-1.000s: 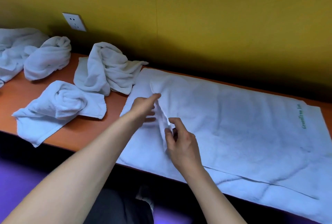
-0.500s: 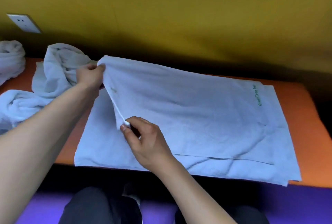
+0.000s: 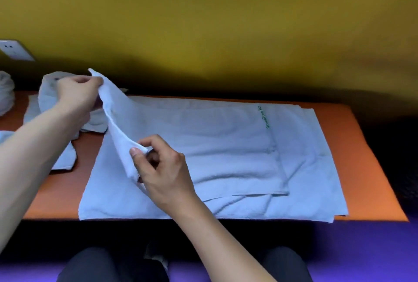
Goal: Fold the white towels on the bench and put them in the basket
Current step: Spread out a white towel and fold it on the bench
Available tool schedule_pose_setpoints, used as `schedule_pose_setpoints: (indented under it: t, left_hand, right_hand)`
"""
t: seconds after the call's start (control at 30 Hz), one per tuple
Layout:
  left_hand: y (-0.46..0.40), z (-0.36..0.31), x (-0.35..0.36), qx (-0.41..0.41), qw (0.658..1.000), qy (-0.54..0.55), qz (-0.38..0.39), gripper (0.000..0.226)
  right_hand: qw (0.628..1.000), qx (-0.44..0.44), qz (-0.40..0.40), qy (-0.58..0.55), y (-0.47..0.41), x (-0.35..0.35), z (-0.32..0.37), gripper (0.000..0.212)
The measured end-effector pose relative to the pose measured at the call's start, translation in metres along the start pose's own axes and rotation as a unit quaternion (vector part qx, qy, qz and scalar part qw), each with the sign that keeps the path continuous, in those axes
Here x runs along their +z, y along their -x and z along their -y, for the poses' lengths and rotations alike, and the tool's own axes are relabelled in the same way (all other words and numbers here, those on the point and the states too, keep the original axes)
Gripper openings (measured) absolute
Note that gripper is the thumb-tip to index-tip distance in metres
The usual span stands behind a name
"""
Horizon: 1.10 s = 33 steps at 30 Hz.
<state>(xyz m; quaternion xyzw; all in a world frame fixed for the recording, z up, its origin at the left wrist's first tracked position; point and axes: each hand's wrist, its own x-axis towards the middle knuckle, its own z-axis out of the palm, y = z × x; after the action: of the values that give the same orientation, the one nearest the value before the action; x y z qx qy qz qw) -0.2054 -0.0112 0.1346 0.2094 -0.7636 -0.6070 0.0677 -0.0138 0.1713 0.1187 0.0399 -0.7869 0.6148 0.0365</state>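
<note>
We count one spread towel (image 3: 226, 145) on the orange bench (image 3: 362, 168), three crumpled towels (image 3: 48, 91) left of it, and two hands (image 3: 162, 168).

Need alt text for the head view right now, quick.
Both hands lift the left edge of a white towel spread on an orange bench: left hand grips the far corner, right hand pinches the near one. Crumpled towels lie left.

White towel (image 3: 214, 145) showed green lettering (image 3: 263, 117); table (image 3: 362, 168) was orange; wall (image 3: 226, 21) was mustard yellow; floor (image 3: 362, 254) was purple.
</note>
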Motion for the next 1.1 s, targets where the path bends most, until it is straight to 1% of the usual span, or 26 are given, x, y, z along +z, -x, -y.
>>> schedule_pose_setpoints:
  t: [0.07, 0.2, 0.3, 0.43, 0.5, 0.6, 0.67, 0.7, 0.77, 0.87, 0.93, 1.0, 1.07, 1.1]
  left_hand:
    - [0.015, -0.005, 0.038, 0.015, 0.999, -0.002, 0.03, 0.01]
    - [0.045, -0.015, 0.123, 0.049, 0.997, -0.001, 0.064, 0.023]
    - [0.08, -0.022, 0.189, 0.071, 0.992, -0.008, 0.102, 0.017]
    - [0.127, -0.022, 0.268, 0.08, 0.983, -0.034, 0.16, 0.011]
    - [0.146, -0.016, 0.298, 0.063, 0.974, -0.056, 0.21, 0.017]
    - [0.165, 0.005, 0.322, 0.019, 0.949, -0.067, 0.307, 0.041]
    - [0.172, 0.025, 0.314, 0.031, 0.936, -0.132, 0.324, 0.046]
    - [0.175, 0.037, 0.303, 0.043, 0.933, -0.16, 0.319, 0.043]
    - [0.18, 0.065, 0.27, 0.063, 0.931, -0.195, 0.301, 0.032]
    - [0.187, 0.111, 0.205, 0.092, 0.933, -0.258, 0.232, 0.017]
    - [0.197, 0.141, 0.161, 0.119, 0.93, -0.301, 0.172, 0.016]
    - [0.21, 0.165, 0.125, 0.106, 0.933, -0.321, 0.124, 0.02]
    - [0.221, 0.178, 0.104, 0.05, 0.939, -0.324, 0.102, 0.025]
    - [0.224, 0.179, 0.099, 0.008, 0.944, -0.313, 0.106, 0.025]
  right_hand:
    - [0.998, 0.022, -0.047, -0.018, 0.01, -0.028, -0.014, 0.009]
    - [0.985, 0.05, -0.161, -0.033, 0.033, -0.091, -0.049, 0.013]
    - [0.965, 0.081, -0.246, -0.045, 0.051, -0.134, -0.071, 0.017]
    - [0.941, 0.125, -0.315, 0.018, 0.075, -0.184, -0.104, 0.018]
    - [0.925, 0.16, -0.343, 0.036, 0.085, -0.203, -0.125, 0.017]
    - [0.897, 0.231, -0.37, 0.072, 0.093, -0.223, -0.157, 0.012]
    - [0.881, 0.301, -0.346, 0.118, 0.094, -0.234, -0.178, 0.006]
    - [0.873, 0.334, -0.325, 0.141, 0.094, -0.238, -0.188, 0.008]
    - [0.867, 0.368, -0.294, 0.164, 0.093, -0.246, -0.201, 0.014]
    - [0.866, 0.372, -0.284, 0.173, 0.093, -0.249, -0.208, 0.017]
    - [0.869, 0.375, -0.281, 0.16, 0.091, -0.249, -0.206, 0.019]
    - [0.873, 0.39, -0.248, 0.156, 0.088, -0.249, -0.204, 0.025]
    - [0.876, 0.408, -0.213, 0.146, 0.082, -0.25, -0.204, 0.023]
    - [0.877, 0.415, -0.202, 0.135, 0.08, -0.251, -0.203, 0.021]
